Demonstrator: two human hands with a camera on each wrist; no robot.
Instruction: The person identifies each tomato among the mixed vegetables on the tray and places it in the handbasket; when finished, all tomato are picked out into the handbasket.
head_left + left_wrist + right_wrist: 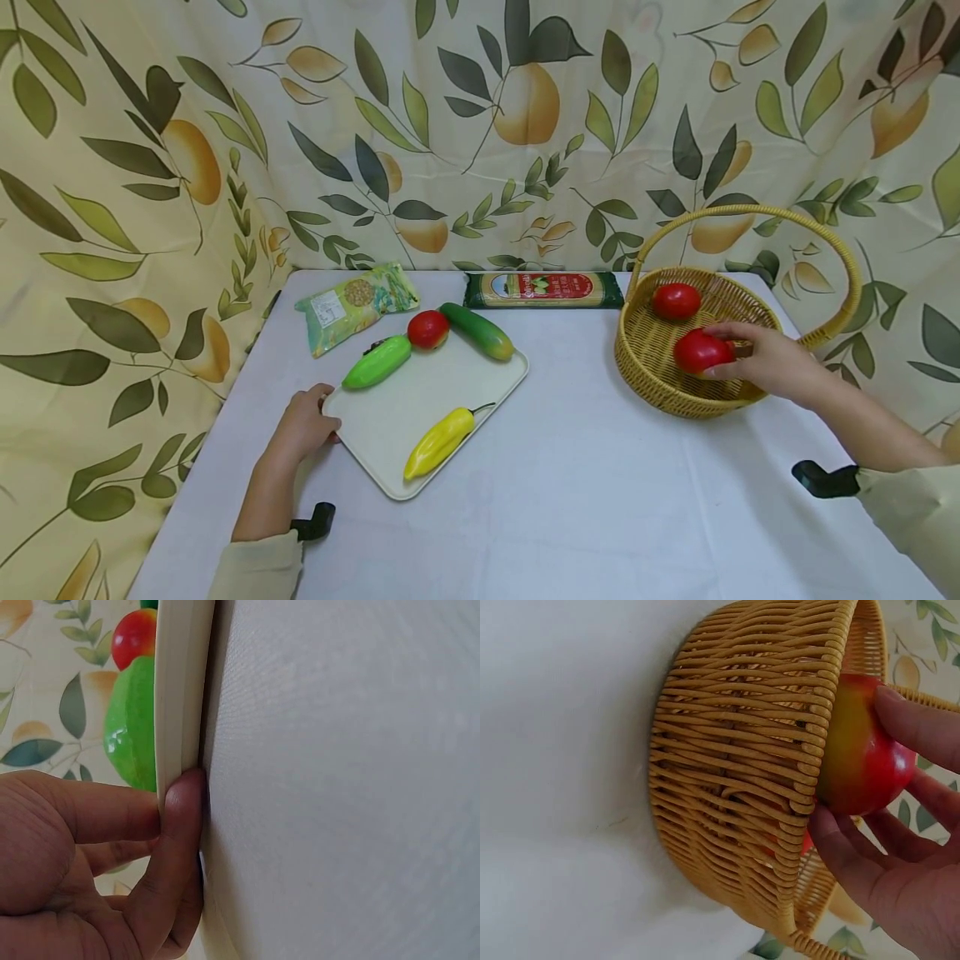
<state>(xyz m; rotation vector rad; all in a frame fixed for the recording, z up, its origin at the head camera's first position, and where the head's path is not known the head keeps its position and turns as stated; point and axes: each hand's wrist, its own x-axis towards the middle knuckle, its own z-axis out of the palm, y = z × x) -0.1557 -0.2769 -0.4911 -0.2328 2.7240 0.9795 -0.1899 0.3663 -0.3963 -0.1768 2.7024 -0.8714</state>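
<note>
My right hand [772, 358] grips a red apple [702, 352] with a yellow-green patch, between thumb and fingers. In the right wrist view that apple stands partly above the rim of the wicker basket [735, 742]. Another red fruit [677, 301] lies inside the basket. My left hand [303, 423] pinches the left edge of a cream tray [390, 433], thumb and fingers on opposite faces of its rim. On the tray are a long yellow pepper [441, 442], a lumpy green vegetable [377, 362], a red fruit [428, 330] and a dark green cucumber [477, 332].
Behind the tray lies a green-and-yellow food packet [358, 307]. A long dark green packet with a red label [546, 289] lies along the table's back edge. The basket's tall handle [750, 210] arches over it. A white cloth [570, 483] covers the table; patterned fabric hangs behind.
</note>
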